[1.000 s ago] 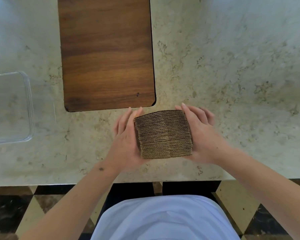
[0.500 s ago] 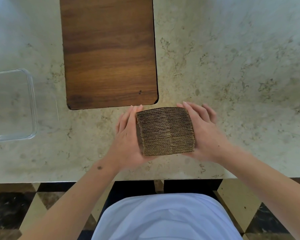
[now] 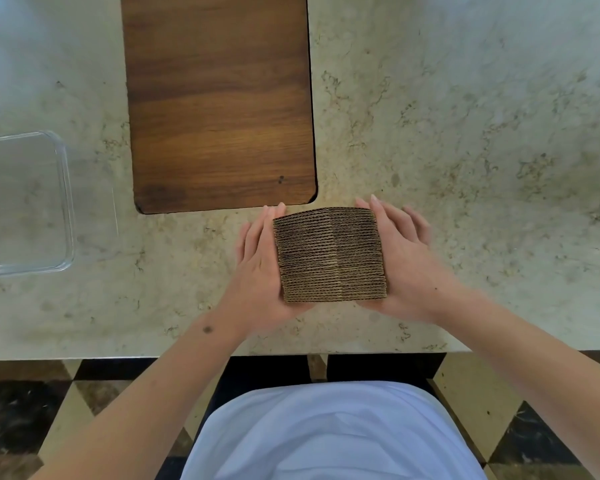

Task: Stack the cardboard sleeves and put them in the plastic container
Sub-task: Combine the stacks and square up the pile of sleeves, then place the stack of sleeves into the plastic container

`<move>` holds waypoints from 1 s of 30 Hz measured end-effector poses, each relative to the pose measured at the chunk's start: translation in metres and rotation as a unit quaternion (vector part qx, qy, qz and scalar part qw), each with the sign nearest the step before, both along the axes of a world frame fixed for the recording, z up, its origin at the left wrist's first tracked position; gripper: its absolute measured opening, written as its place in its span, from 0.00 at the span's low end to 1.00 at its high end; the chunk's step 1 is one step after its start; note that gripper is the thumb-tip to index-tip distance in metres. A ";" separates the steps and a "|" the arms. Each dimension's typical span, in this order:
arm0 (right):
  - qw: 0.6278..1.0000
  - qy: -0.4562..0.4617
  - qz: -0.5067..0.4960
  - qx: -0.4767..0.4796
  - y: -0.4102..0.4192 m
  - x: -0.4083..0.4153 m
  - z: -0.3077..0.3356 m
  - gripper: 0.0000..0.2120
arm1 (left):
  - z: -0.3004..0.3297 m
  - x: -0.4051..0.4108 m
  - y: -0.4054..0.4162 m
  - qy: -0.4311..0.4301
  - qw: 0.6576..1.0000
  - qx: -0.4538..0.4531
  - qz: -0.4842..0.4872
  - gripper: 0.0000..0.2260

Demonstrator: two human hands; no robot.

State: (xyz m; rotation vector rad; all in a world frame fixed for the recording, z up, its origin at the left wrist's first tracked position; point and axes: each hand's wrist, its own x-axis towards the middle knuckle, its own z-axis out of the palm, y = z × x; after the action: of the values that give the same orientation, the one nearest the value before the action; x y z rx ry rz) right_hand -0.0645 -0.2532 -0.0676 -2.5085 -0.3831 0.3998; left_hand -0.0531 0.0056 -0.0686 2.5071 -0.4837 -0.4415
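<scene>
Light but loose, the brown corrugated cardboard sleeve stack sits squeezed between the left hand and right hand, a flat-palmed grip on opposite ends that looks needed to keep it from fanning apart, right of the clear plastic container.

A dark wooden board lies on the mottled stone counter, above a checkered floor
</scene>
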 end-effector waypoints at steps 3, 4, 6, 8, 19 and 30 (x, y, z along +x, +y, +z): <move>0.999 0.019 -0.004 0.033 -0.007 0.003 0.004 0.65 | 0.002 0.000 0.000 0.008 1.000 -0.018 0.010 0.59; 0.999 0.024 -0.003 0.047 -0.009 0.004 0.006 0.65 | 0.002 0.000 0.000 0.010 1.000 -0.020 0.010 0.59; 0.998 0.024 0.007 0.061 -0.013 0.006 0.007 0.64 | 0.002 -0.001 -0.001 0.010 1.000 -0.024 0.013 0.58; 0.998 0.015 0.017 0.058 -0.014 0.009 0.008 0.64 | 0.001 -0.003 -0.001 0.003 0.999 -0.028 0.017 0.57; 0.954 0.161 -0.003 0.253 -0.003 0.021 0.033 0.47 | 0.023 0.011 -0.003 0.117 0.974 -0.174 0.086 0.42; 0.808 0.315 -0.198 0.457 0.019 0.033 0.116 0.42 | 0.123 0.039 -0.025 0.221 0.827 -0.456 0.244 0.38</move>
State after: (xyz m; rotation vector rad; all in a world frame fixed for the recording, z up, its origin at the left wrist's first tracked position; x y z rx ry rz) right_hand -0.0316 -0.2347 0.0479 -1.3403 0.2007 0.6484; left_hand -0.0139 -0.0196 0.0542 1.4407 0.1404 -0.4264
